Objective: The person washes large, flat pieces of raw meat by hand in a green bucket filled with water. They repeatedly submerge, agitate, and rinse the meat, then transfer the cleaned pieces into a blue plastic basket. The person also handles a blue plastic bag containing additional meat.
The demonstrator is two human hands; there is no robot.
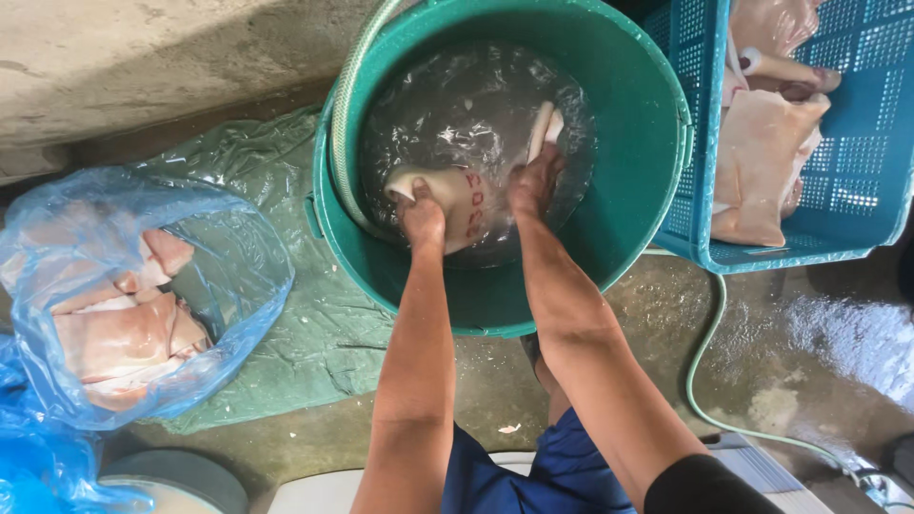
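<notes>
Blue shorts and both forearms lay nearest the camera, reaching up into a green bucket that stood on the wet concrete floor. Left hand: closed on the near left edge of a pale slab of meat lying in the water at the bucket's middle, red stamp marks on its skin. Right hand: closed on the slab's right side, partly under water. Green hose: curved along the bucket's inner left wall; a further length ran across the floor at right. Blue crate: touching the bucket's right rim, holding more pale meat pieces. Blue plastic bag: open, at the floor's left edge, meat cuts inside. Green sheet: spread beneath bag and bucket.
</notes>
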